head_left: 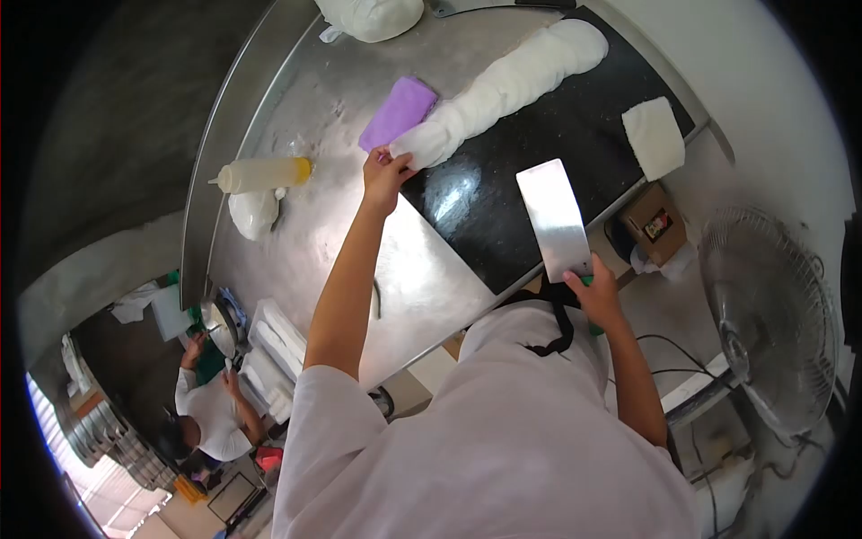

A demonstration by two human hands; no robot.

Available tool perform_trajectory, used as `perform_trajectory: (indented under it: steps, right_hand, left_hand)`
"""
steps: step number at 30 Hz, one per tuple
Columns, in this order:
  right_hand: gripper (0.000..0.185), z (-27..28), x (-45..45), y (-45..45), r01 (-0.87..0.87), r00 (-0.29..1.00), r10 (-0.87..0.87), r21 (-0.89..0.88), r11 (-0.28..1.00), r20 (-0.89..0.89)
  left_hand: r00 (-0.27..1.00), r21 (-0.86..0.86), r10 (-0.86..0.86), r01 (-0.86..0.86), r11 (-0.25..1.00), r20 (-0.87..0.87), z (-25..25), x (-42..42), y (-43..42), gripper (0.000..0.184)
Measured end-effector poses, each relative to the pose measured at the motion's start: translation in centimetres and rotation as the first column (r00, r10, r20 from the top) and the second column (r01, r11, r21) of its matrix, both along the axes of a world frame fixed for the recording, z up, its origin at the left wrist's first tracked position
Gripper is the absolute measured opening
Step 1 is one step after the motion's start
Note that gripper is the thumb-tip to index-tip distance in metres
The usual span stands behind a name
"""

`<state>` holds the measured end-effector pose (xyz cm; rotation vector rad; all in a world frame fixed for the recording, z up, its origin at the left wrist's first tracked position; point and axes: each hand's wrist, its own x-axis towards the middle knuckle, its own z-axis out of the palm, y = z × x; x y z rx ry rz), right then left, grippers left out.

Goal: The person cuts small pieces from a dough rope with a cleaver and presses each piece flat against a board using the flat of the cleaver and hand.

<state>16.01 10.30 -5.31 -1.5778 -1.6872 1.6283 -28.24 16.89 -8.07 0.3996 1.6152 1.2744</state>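
A long white roll, which looks like dough, (507, 88) lies diagonally across the black board (485, 216). My left hand (386, 178) pinches its near left end, beside a folded purple cloth (398, 111). In my right hand (594, 289) is a cleaver with a wide, flat blade (553, 214), held by its green handle over the board's front edge. The blade is apart from the roll. At the board's right edge lies a white cloth (654, 139).
On the steel table (332, 225) are a squeeze bottle with yellow liquid (265, 174) and a white bag (254, 213). Another white bag (373, 16) lies at the top. A fan (768, 314) stands at right. Another person (215, 415) works at lower left.
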Motion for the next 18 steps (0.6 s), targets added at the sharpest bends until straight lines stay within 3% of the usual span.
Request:
perform_trajectory:
  steps: [2, 6, 8, 12, 15, 17, 18]
  right_hand:
    - [0.040, -0.4, 1.2, 2.0, -0.039, 0.999, 0.039, 0.032, 0.999, 0.008]
    - [0.039, -1.1, 2.4, 5.4, -0.083, 0.997, 0.083, 0.089, 0.993, 0.001]
    - [0.039, -1.0, 2.4, 6.7, -0.097, 0.995, 0.099, 0.089, 0.991, -0.023]
    - [0.038, -1.3, 2.4, 8.7, -0.124, 0.989, 0.134, 0.153, 0.980, -0.057]
    - [0.040, -1.0, 2.6, 9.6, -0.155, 0.987, 0.160, 0.138, 0.978, -0.028]
    - [0.041, -1.2, 2.8, 9.9, -0.158, 0.987, 0.162, 0.130, 0.979, -0.023]
    - [0.042, -1.3, 2.9, 9.8, -0.156, 0.987, 0.159, 0.116, 0.981, -0.015]
  left_hand:
    - [0.992, -0.086, 0.045, -0.055, 0.995, -0.116, 0.5, 0.7, 0.1, 0.039]
    - [0.978, -0.113, 0.093, -0.115, 0.987, -0.186, 3.0, 2.2, 2.1, 0.033]
    - [0.977, 0.012, 0.022, -0.020, 1.000, -0.213, 4.4, 2.6, 3.9, 0.033]
    - [0.966, 0.088, 0.017, 0.006, 0.996, -0.257, 8.5, 4.5, 6.3, 0.029]
    - [0.965, -0.012, -0.034, 0.032, 0.999, -0.260, 6.1, 2.9, 4.6, 0.031]
    - [0.926, -0.181, -0.056, -0.014, 0.983, -0.374, 3.2, 2.7, 2.2, 0.040]
    - [0.926, -0.186, 0.040, -0.118, 0.976, -0.374, 2.2, 2.8, 0.5, 0.050]
